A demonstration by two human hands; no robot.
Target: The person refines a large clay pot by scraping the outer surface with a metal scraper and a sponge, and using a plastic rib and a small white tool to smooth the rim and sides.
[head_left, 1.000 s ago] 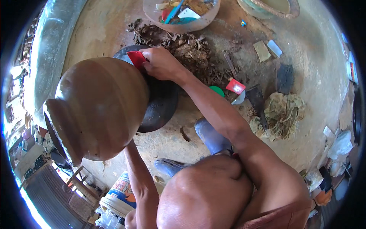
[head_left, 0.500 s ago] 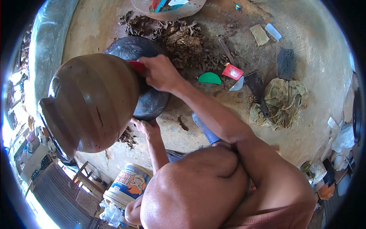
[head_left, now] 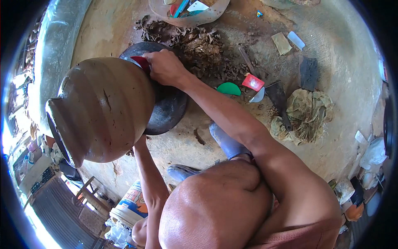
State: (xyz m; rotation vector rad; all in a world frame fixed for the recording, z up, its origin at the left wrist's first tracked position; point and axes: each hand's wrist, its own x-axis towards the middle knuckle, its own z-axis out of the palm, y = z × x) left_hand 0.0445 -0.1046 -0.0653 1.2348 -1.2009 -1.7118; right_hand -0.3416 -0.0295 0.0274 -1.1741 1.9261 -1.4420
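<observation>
A large brown clay pot (head_left: 103, 103) lies tilted on its side, rim facing lower left, over a round dark turntable (head_left: 166, 118). My right hand (head_left: 166, 68) grips a thin red scraper (head_left: 140, 62) at the pot's upper right side, near its base. My left hand (head_left: 140, 142) is mostly hidden behind the pot's lower edge; only the wrist shows clearly, so I cannot tell what its fingers hold or touch.
Clay trimmings (head_left: 203, 45) lie beyond the turntable, below a basin (head_left: 195, 20) of tools. Scattered right are a green scraper (head_left: 228, 88), red scraper (head_left: 253, 82), dark trowel (head_left: 275, 97), block (head_left: 308, 72) and crumpled cloth (head_left: 306, 120). A bucket (head_left: 132, 199) stands lower left.
My left hand, visible at the turntable's edge half a second ago, has moved left behind the pot. My right hand with the scraper has shifted up and left. The pot's surface marks have shifted.
</observation>
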